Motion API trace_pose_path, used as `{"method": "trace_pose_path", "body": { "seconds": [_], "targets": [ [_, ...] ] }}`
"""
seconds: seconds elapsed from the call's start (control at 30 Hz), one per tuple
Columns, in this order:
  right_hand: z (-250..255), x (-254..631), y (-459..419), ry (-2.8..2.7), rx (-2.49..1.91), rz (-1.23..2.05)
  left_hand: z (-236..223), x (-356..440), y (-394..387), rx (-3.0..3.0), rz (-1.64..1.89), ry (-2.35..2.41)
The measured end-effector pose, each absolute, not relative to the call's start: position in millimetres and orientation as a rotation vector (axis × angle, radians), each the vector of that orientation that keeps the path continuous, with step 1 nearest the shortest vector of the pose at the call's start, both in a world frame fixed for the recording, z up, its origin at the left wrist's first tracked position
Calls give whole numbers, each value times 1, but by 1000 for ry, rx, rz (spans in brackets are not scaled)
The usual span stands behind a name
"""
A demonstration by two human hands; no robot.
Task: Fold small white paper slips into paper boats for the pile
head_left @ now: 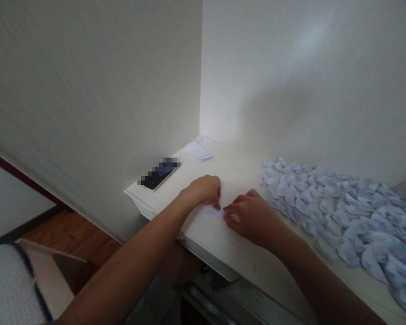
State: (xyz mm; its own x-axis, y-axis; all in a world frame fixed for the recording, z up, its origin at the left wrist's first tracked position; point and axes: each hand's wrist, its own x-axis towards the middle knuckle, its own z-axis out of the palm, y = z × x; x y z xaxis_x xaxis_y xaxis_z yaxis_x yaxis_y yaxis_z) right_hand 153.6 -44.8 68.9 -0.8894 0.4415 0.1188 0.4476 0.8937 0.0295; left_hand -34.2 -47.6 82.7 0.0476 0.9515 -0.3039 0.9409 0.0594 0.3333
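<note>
- Can see a phone [159,177] beyond the left hand, off to its left, lying clear of the paper and apparently idle.
- Can make out flat paper sheets [195,150] farther beyond the left hand, overlapping in a small stack; would judge these as probably not worked yet.
- Can see the left hand [205,189] curled, fingertips brought close together and down at a small paper piece [210,211] just below its fingers; cannot tell how firmly pinched.
- Can see the right hand [246,214] facing it, thumb and forefinger a narrow gap apart beside the same piece; cannot tell whether gripping. Would judge this piece as unfinished.
- Can see many curled paper pieces [307,194] spread right of the right hand; would judge most shaping as done.
</note>
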Motion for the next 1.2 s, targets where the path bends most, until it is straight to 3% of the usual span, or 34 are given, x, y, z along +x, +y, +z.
{"method": "trace_pose_path", "body": {
  "seconds": [0.17, 0.27, 0.4, 0.5, 0.57, 0.73, 1.2],
  "targets": [
    [66, 152, -44, -2921, -671, 21, 83, -35, -48, 1871, -39, 1876],
    [60, 152, -40, -2814, -671, 52, 77, -43, -52, 1888, 110, 1803],
    [43, 152, -26, -2315, -855, 266, 61, -43, -57, 1579, 699, 1525],
    [32, 152, -13, -1967, -974, 693, 44, -28, -61, 1121, 1329, 1303],
    [28, 152, -7, -1837, -969, 926, 35, -17, -65, 938, 1503, 1179],
    [23, 149, -5, -1713, -907, 1124, 24, -11, -75, 1047, 1382, 1233],
    [24, 148, -18, -1948, -829, 902, 29, -17, -84, 1146, 1422, 1196]
  ]
}}
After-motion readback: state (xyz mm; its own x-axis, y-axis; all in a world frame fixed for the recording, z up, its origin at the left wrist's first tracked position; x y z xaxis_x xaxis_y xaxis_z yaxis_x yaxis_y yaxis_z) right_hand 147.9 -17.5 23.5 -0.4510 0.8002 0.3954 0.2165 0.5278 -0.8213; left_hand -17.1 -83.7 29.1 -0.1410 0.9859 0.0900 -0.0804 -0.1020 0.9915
